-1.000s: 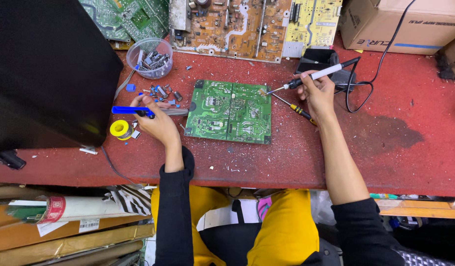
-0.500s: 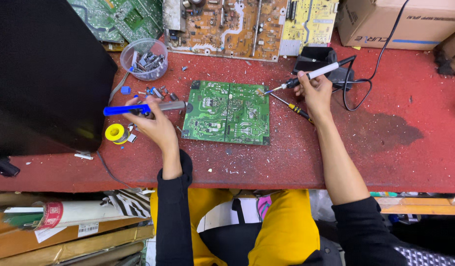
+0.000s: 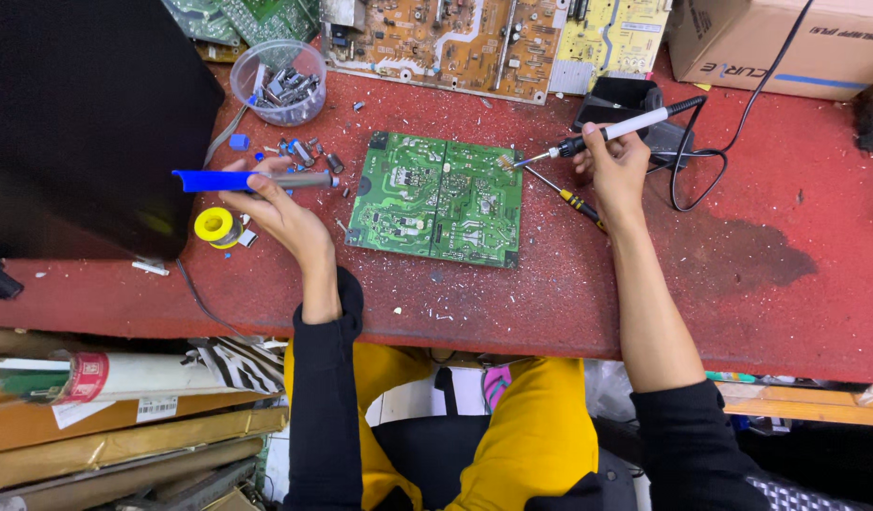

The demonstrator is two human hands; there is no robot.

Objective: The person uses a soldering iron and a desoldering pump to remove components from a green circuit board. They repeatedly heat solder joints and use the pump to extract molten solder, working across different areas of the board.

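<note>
Change: I am lifting the blue pump tool (image 3: pixel 252 180) off the table (image 3: pixel 569 284) in my left hand (image 3: pixel 276 208), fingers gripping it.
Right hand (image 3: pixel 618 166): fingers gripping the soldering iron (image 3: pixel 597 135), tip nearing the green board (image 3: pixel 436 199).

Your left hand (image 3: pixel 271 203) sits left of the green circuit board (image 3: pixel 438 197), fingers closed round a blue-handled desoldering pump (image 3: pixel 252 180) held level. Your right hand (image 3: pixel 614 166) is just right of the board, pinching a soldering iron (image 3: pixel 602 132), tip toward the board's right edge. Both forearms reach forward; black sleeves pushed up.

Brown cardboard box (image 3: pixel 786 43) with blue stripe at far right; white-labelled roll (image 3: pixel 124 377) lower left.
</note>
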